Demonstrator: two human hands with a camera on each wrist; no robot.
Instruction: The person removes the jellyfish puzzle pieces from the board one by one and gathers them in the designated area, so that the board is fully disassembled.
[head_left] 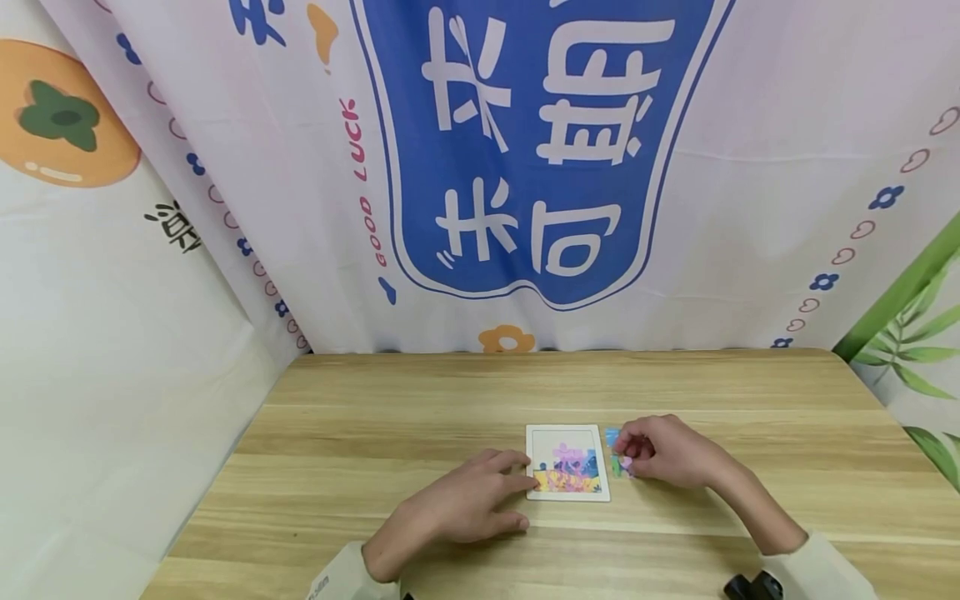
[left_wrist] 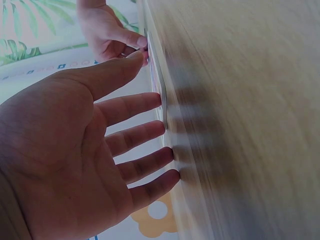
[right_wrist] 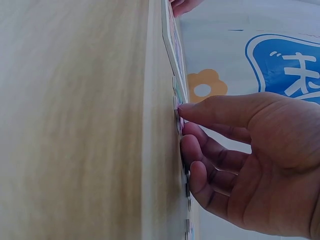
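A white-framed jigsaw puzzle board [head_left: 567, 497] lies on the wooden table, its lower part filled with pink, yellow and blue pieces and its upper part bare. My left hand [head_left: 480, 497] reaches in from the left with spread fingers, its fingertips resting at the board's left edge. On the other side, my right hand [head_left: 671, 450] pinches a pink puzzle piece [head_left: 627, 466] between thumb and forefinger, close to the tabletop. In the right wrist view, its other fingers [right_wrist: 198, 175] curl loosely beside the thumb. A green piece [head_left: 617, 467] and a blue piece [head_left: 612, 437] lie next to the board's right edge.
The wooden table [head_left: 390, 417] stretches to both sides and in front of the board. A printed curtain [head_left: 322, 250] hangs at its far edge, and a white cloth [head_left: 112, 358] hangs along the left. A black wrist device [head_left: 753, 586] sits at the right sleeve.
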